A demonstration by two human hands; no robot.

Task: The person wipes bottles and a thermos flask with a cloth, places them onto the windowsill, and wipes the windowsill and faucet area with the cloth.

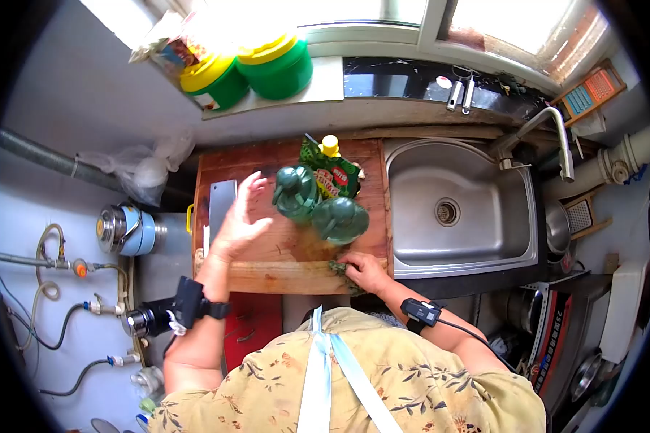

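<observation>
cleaver (222, 200) lay at wooden board's (282, 249) left edge | left hand (240, 220) hovered over board, fingers spread, holding nothing | two green peppers (318, 206) sat mid-board | right hand (366, 272) clenched a green scouring cloth (339, 269) at the board's front edge | sink (458, 209) on right

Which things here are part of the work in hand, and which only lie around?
In hand: right hand pressing a green cloth on the wooden board; left hand open above the board.

Lying about: cleaver, two green peppers, bottle, sink, kettle.
</observation>
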